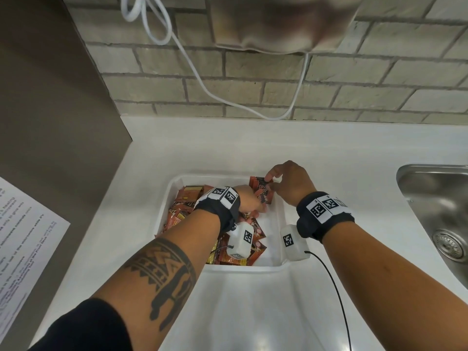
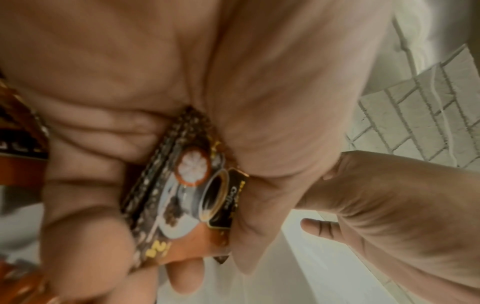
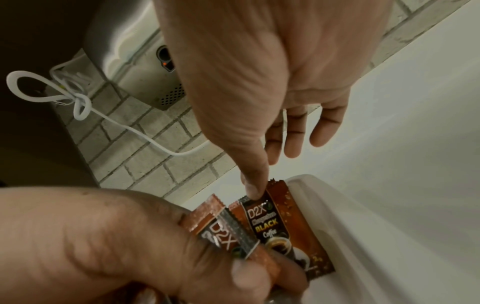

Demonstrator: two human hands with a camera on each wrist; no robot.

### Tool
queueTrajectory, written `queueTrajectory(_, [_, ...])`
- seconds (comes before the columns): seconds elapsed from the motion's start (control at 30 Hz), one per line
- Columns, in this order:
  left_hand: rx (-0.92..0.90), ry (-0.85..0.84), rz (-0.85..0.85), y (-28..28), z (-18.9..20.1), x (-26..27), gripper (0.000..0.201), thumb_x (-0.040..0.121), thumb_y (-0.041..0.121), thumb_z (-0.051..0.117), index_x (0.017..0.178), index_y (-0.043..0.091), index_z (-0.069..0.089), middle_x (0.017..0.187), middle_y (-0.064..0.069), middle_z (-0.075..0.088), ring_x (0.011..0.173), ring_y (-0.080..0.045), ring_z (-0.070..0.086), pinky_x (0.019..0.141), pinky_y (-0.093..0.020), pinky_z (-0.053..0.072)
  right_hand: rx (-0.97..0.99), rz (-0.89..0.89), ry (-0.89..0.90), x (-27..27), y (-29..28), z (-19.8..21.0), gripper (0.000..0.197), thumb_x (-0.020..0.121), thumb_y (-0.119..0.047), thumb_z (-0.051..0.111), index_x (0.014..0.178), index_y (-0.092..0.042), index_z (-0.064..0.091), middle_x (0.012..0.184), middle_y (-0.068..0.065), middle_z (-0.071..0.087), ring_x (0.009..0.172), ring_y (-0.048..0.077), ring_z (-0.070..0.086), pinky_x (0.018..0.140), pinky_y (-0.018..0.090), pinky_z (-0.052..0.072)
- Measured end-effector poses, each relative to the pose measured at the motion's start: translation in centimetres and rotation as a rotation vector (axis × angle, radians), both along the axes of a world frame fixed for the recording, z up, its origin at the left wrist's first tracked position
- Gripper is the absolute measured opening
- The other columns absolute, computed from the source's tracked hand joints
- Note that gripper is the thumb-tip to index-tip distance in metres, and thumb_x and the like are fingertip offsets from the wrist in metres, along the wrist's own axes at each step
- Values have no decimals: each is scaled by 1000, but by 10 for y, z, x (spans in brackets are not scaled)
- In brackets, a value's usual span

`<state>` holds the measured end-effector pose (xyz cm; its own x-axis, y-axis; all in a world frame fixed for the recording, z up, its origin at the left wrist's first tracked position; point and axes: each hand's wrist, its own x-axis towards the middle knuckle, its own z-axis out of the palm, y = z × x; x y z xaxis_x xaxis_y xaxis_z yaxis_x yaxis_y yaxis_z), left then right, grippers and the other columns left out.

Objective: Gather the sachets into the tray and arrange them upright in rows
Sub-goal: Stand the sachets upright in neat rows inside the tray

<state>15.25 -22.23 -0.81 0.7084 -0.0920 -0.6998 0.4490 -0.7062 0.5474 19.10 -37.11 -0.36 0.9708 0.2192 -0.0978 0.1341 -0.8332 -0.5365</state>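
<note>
Over the counter, from the head view: a white tray (image 1: pixel 162 211) sits on the worktop, loose sachets (image 1: pixel 182 206) heaped flat across its left and near part. At the far right corner a few stand on edge against the far wall. The left hand (image 1: pixel 249 198) is closed on a small bunch (image 1: pixel 263 196) just beside that corner; the right hand (image 1: pixel 288 183) reaches in from the right, its fingertips on the top edge of the standing sachet (image 1: pixel 257 182). Both hands are close together and equally near the corner — the bunch lies just on the near side of the row. A sink (image 1: pixel 430 198) is well apart to the right; a white cable (image 1: pixel 192 67) hangs on the brick wall behind.

From the left wrist view: the left hand's fingers (image 2: pixel 85 185) are curled round several sachets (image 2: pixel 182 197) stacked face to face, long axes running out along the fingers. The right hand (image 2: pixel 389 205) is beside them.

From the right wrist view: the right forefinger (image 3: pixel 253 185) presses down on the top seal of the sachet (image 3: pixel 275 224) that leans on the tray wall (image 3: pixel 350 226); the other fingers are spread and hold nothing. The left hand's bunch (image 3: pixel 221 232) sits just beside it, tilted, tops up.

Judgement: the row is barely begun. The bunch must swing upright and slide in against the propped sachet. Risk — the prop tips over if the finger lifts early; the loose heap to the left crowds the space.
</note>
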Motion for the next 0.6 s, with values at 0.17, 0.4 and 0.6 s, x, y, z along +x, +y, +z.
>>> queueTrajectory(0.17, [-111, 35, 100, 3, 1, -2, 18, 97, 22, 67, 87, 6, 64, 82, -8, 68, 61, -17, 63, 45, -20, 51, 31, 14, -32, -2, -3, 4, 11, 88, -19, 72, 88, -30, 71, 107, -2, 56, 99, 15, 54, 85, 28, 45])
queueTrajectory(0.4, [-544, -25, 318, 19, -1, -3, 13, 93, 10, 71, 106, 8, 66, 94, -8, 65, 85, -20, 67, 73, -32, 63, 185, 86, 7, -16, -11, 15, 7, 87, -25, 73, 94, -23, 74, 94, -9, 69, 86, 9, 62, 69, 11, 41])
queueTrajectory(0.6, [-726, -118, 288, 22, 6, -6, 17, 94, 7, 68, 109, 15, 69, 100, -3, 69, 93, -17, 67, 72, -30, 62, 357, 66, 86, -11, -11, 19, 7, 84, -22, 78, 89, -24, 74, 87, 3, 75, 88, 25, 70, 84, 41, 55])
